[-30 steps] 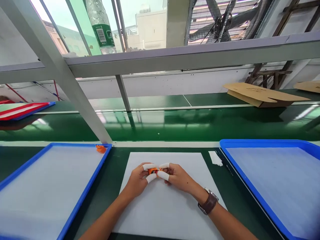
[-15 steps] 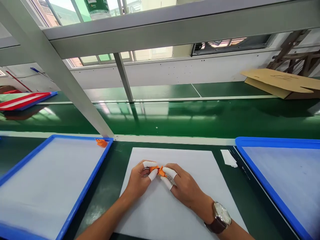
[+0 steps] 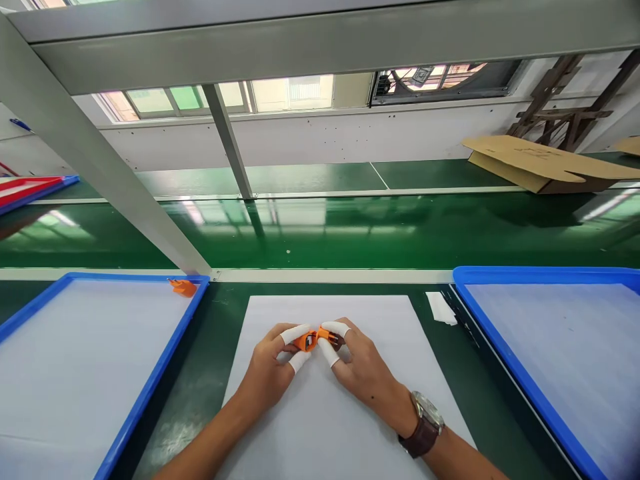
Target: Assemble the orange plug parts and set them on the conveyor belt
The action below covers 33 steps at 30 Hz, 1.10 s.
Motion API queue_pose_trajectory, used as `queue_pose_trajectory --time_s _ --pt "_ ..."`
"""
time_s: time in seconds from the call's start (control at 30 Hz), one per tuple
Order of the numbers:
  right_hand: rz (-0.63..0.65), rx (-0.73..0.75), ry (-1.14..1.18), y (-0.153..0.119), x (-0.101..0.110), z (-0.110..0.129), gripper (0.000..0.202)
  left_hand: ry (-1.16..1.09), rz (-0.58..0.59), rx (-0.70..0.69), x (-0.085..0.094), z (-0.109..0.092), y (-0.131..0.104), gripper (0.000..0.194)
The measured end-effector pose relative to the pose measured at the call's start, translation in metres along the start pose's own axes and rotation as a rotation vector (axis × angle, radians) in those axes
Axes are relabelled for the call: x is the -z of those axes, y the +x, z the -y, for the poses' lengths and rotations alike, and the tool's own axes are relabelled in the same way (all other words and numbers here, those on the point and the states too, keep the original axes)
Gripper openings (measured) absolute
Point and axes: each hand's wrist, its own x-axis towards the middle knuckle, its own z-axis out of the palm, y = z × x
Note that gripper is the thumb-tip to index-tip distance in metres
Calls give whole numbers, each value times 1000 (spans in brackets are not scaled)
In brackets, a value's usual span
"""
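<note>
Between my two hands is a small orange plastic piece [image 3: 308, 341] with dark parts, held over a white sheet [image 3: 320, 413]. White finger covers are on the thumb and forefinger of each hand. My left hand [image 3: 270, 363] pinches its left end. The right end, which has dark prongs, sits in the pinch of my right hand [image 3: 357, 360]. Whether it is one piece or two joined ones I cannot tell. Another orange piece [image 3: 184, 287] lies in the far right corner of the left blue-rimmed tray [image 3: 150, 415].
To the right stands another blue-rimmed tray [image 3: 530, 275], with a white paper scrap [image 3: 441, 309] beside it. Grey metal bars [image 3: 250, 53] cross above the green bench. A cardboard box [image 3: 545, 163] lies at the back right, a red-and-white striped item [image 3: 30, 190] at the back left.
My view has shifted a little to the right. Both hands have turned the orange piece, so a dark opening and the prongs now show; the grip stays closed.
</note>
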Motion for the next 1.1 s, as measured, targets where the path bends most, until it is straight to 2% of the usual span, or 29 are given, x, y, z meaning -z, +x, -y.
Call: queue_pose_trajectory --time_s 0.1,0.23,0.37,0.6,0.87,1.1 --pt "32 -26 24 -1 0 3 23 161 -59 -102 -3 0 -2 41" --pt "68 -22 85 -4 -4 5 21 211 -95 -173 -7 -1 -2 43" --pt "58 -80 102 -4 -7 6 18 264 -93 -203 -8 0 -2 44" --pt "66 -265 206 -2 -9 3 11 273 -109 -227 -11 7 -4 41" --pt "105 -256 221 -1 -6 4 10 253 -154 -245 -14 8 -3 43" --pt "202 -407 340 4 -5 -5 6 284 -125 -313 -14 10 -3 43"
